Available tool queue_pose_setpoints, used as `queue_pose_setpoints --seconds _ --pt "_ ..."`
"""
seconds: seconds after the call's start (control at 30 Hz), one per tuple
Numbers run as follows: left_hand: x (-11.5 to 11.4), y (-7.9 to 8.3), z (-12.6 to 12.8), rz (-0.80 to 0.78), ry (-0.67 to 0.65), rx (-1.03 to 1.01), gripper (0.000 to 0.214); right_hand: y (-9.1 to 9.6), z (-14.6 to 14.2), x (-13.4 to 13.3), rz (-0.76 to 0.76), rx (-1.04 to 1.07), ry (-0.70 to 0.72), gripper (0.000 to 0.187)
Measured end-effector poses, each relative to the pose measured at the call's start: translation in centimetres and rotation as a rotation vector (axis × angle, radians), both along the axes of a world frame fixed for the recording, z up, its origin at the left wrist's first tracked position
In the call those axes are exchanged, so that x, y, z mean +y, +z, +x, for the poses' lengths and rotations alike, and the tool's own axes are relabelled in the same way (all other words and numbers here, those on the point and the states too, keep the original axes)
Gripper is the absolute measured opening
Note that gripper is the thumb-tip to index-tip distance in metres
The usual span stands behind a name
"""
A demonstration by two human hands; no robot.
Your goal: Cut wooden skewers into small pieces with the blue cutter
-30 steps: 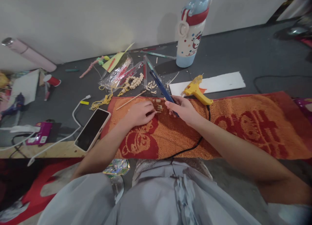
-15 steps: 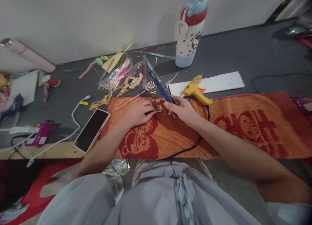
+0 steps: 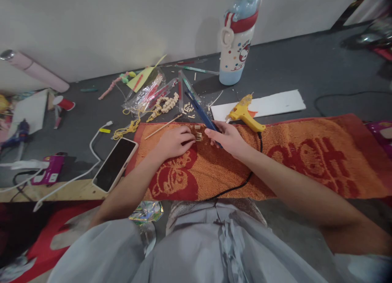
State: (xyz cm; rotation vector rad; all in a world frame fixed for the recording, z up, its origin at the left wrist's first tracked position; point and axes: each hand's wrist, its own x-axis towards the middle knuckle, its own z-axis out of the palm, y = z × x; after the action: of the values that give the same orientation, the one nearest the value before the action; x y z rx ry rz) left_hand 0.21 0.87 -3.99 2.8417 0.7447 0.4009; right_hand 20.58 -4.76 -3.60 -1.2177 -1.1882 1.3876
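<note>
My right hand (image 3: pixel 228 139) is closed around a long, slim dark-blue tool (image 3: pixel 200 110), shaped like a utility knife, which slants up and away to the left. My left hand (image 3: pixel 176 142) rests on the orange towel (image 3: pixel 223 172) with bent fingers, a gap showing between thumb and forefinger. Its fingertips are at a few short wooden stick pieces (image 3: pixel 199 136) lying on the towel; whether they touch them I cannot tell. A thin wooden stick (image 3: pixel 163 126) lies just beyond that hand. More cut bits (image 3: pixel 187 108) are scattered on the dark table behind the tool.
A yellow glue gun (image 3: pixel 246 113) lies on a white board (image 3: pixel 275 106), its black cord crossing the towel. A tall bottle (image 3: pixel 235 50) stands behind. Left are a phone (image 3: pixel 115 164), a white cable (image 3: pixel 93 142), strung wooden pieces (image 3: pixel 168 104) and plastic packets (image 3: pixel 150 91).
The view has shifted very slightly. Both hands keep nearly the same pose, and the blue tool stays in my right hand.
</note>
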Motion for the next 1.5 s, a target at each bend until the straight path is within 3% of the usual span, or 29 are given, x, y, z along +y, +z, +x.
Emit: queue_pose_setpoints --seconds 0.93,1.13,1.5 --pt "0.26 0.35 0.72 -0.126 0.04 -0.032 0.01 -0.49 0.17 0.0 0.047 -0.046 0.02 0.034" --pt "0.22 0.47 0.65 -0.093 -0.003 -0.059 0.016 -0.23 0.17 -0.14 0.052 -0.035 0.02 0.037" --pt "0.32 0.17 0.63 -0.059 0.034 -0.029 0.018 -0.24 0.06 -0.15 0.046 -0.009 0.024 0.04"
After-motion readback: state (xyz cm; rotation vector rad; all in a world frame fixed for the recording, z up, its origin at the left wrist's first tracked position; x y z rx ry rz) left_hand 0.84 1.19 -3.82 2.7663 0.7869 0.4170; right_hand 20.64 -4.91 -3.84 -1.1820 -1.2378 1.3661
